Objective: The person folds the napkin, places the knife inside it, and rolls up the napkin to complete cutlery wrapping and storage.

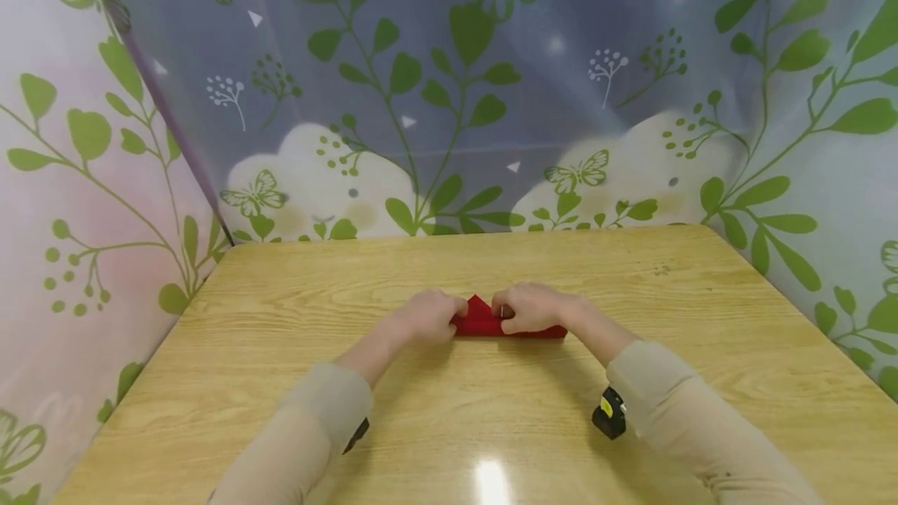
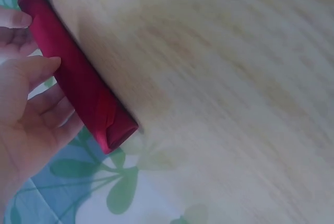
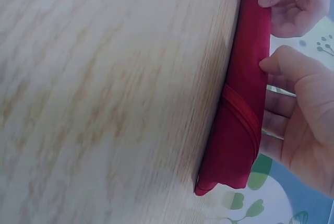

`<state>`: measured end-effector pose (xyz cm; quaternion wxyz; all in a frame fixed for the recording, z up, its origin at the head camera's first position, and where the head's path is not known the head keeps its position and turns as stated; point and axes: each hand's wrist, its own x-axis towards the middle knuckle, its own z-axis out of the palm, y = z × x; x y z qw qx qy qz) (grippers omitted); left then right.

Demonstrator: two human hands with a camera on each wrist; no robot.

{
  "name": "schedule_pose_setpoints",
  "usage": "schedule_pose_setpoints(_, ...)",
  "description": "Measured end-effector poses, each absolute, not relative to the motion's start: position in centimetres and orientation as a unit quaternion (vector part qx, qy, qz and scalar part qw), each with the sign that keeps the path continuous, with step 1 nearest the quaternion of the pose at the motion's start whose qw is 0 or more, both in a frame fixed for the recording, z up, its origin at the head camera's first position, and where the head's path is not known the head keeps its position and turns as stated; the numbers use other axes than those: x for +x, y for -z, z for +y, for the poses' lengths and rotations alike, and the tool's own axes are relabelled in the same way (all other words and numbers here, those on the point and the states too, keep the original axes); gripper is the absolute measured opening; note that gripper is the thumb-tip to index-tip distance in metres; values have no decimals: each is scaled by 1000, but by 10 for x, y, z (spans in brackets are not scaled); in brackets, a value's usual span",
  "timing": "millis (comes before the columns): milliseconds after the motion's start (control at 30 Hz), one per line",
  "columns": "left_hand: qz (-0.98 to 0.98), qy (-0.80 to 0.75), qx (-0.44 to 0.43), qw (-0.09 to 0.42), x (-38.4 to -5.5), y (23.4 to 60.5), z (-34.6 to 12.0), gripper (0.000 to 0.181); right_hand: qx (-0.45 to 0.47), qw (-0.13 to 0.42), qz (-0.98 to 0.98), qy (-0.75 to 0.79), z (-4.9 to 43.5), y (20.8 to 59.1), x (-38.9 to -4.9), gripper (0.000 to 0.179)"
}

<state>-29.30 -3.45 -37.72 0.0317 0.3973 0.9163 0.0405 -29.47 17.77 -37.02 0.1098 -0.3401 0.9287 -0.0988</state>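
A red cloth (image 1: pixel 484 319), folded into a long flat roll, lies across the wooden table with a small peak at its far side. My left hand (image 1: pixel 429 316) holds its left part; in the left wrist view that hand (image 2: pixel 36 109) has the thumb on the near face and the other fingers behind. My right hand (image 1: pixel 535 307) grips the cloth right of the peak in the same way, as the right wrist view shows of the hand (image 3: pixel 308 104). Diagonal fold lines cross the red roll (image 3: pixel 237 130) near its right end. Its ends show layered edges.
The wooden table (image 1: pixel 449 411) stretches around the cloth on every side. A printed curtain (image 1: pixel 421 100) with leaves and butterflies rises behind the table's back edge and along both sides. Black wrist cameras (image 1: pixel 609 414) hang below the beige sleeves (image 1: pixel 687 404).
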Motion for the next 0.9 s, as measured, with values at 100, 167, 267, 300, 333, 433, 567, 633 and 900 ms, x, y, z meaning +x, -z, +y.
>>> schedule_pose_setpoints(100,916,-50,395,45,-295,376,-35,10,-348,95,928,89,177,370,-292,17)
schedule_pose_setpoints(167,917,-63,390,56,-296,375,-35,11,-362,66,927,70,176,371,-289,17)
schedule_pose_setpoints(267,918,-80,382,68,-298,374,-34,11,-383,8,923,31,174,373,-284,21)
schedule_pose_setpoints(300,919,-84,379,71,-298,374,-34,11,-388,-11,921,16,174,374,-282,23)
schedule_pose_setpoints(333,919,-85,377,73,-298,374,-34,10,-393,-29,919,-3,174,375,-281,25)
schedule_pose_setpoints(433,920,-81,377,70,-299,373,-32,11,-401,-75,911,-59,173,378,-275,29)
schedule_pose_setpoints(567,923,-61,378,46,-299,373,-31,17,-405,-142,895,-121,171,383,-271,28)
schedule_pose_setpoints(633,924,-41,379,27,-299,374,-30,17,-408,-176,885,-141,170,387,-270,24)
schedule_pose_setpoints(900,926,-19,375,-40,-298,382,-28,6,-411,-248,865,-146,169,397,-268,14)
